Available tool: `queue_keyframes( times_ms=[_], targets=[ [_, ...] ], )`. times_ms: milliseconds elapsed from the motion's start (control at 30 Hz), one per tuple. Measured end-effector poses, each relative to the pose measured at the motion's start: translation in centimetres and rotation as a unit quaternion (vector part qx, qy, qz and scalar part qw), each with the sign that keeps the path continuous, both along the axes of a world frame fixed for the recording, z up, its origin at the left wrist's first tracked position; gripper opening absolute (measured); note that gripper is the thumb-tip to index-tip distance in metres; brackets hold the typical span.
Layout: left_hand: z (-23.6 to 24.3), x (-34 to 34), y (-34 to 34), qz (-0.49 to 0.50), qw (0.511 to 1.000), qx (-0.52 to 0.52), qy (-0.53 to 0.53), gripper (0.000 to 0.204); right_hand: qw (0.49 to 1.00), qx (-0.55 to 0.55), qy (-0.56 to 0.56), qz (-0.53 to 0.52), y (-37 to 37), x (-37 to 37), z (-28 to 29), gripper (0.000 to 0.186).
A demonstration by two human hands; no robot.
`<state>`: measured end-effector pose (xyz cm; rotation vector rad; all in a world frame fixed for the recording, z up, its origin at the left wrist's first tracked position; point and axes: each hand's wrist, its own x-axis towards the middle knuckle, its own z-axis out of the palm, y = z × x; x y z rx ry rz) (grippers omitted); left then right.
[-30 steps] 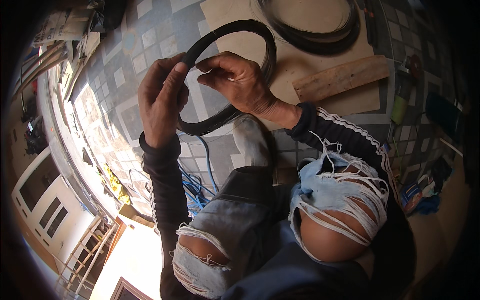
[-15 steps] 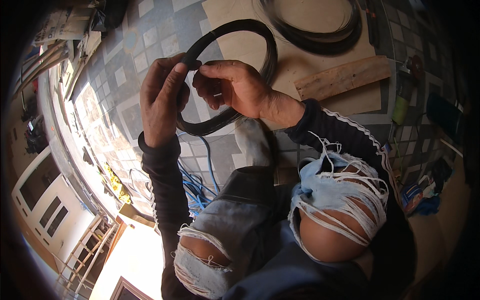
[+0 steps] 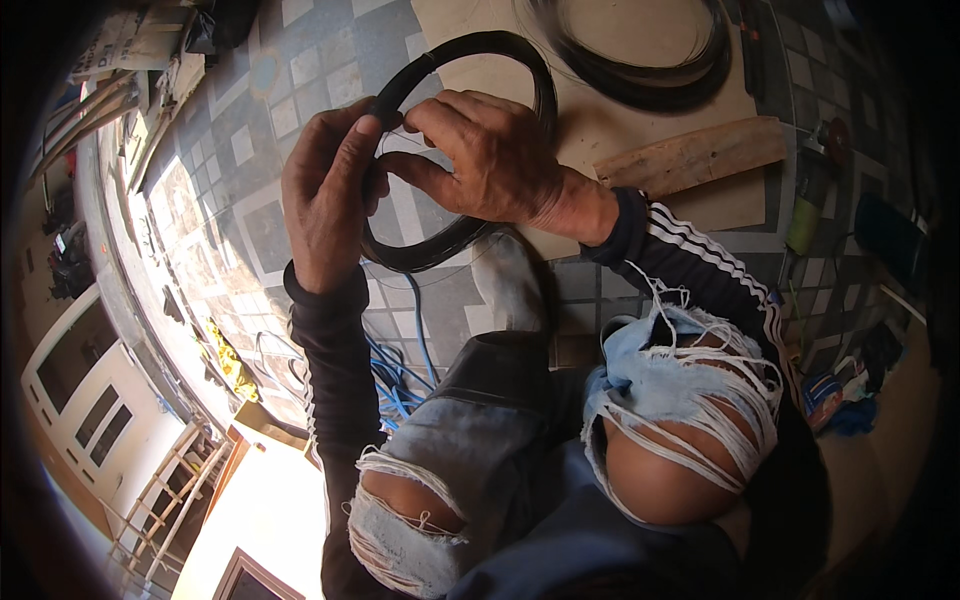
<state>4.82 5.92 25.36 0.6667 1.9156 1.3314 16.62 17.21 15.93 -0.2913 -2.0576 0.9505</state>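
Note:
A ring-shaped coil of thin black wire (image 3: 483,42) hangs in front of me above the floor. My left hand (image 3: 328,195) is closed round its left side, with the thumb lying over the bundle. My right hand (image 3: 490,160) is inside and across the ring, its back turned up. Its thumb and index finger are apart, their tips close to the left hand's fingertips. A fine loose strand seems to run near these fingertips, but no grip on it shows. The right hand covers part of the coil's right side.
A second black wire coil (image 3: 655,95) lies on a brown board (image 3: 730,205), beside a wooden plank (image 3: 690,157). A power tool with a green body (image 3: 802,225) rests on the tiled floor at right. Blue hose (image 3: 420,330) loops near my left knee.
My right hand has turned from palm-side view to back up, and its thumb and index finger have spread apart. My left hand keeps its hold on the coil, which has shifted slightly.

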Motion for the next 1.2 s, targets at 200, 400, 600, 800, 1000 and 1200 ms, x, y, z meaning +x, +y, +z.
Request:
queue_keyframes(
  times_ms=[200, 400, 600, 800, 1000, 1200],
  targets=[
    [0.2, 0.2, 0.3, -0.014, 1.000, 0.001, 0.012, 0.030, 0.997, -0.077, -0.015, -0.006, -1.2, -0.1, 0.1, 0.026],
    [0.4, 0.6, 0.3, -0.006, 1.000, -0.024, 0.019, 0.031, 0.480, -0.839, 0.008, 0.257, -0.8, -0.6, -0.2, 0.035],
    [0.5, 0.4, 0.2, -0.002, 0.999, -0.022, 0.037, 0.032, 0.852, -0.511, -0.027, 0.107, -0.9, 0.8, 0.6, 0.034],
    [0.3, 0.3, 0.2, 0.011, 0.999, -0.025, 0.041, 0.032, 0.999, -0.039, 0.007, -0.027, -0.6, 0.3, -0.8, 0.038],
    [0.1, 0.9, 0.6, 0.018, 0.998, -0.043, 0.049, 0.029, 0.955, -0.281, -0.021, 0.087, -0.8, -0.3, -0.5, 0.016],
    [0.0, 0.7, 1.4, -0.002, 0.998, -0.043, 0.052, 0.032, 0.607, -0.725, -0.033, 0.323, 1.2, 1.9, 0.7, 0.025]
  ],
)
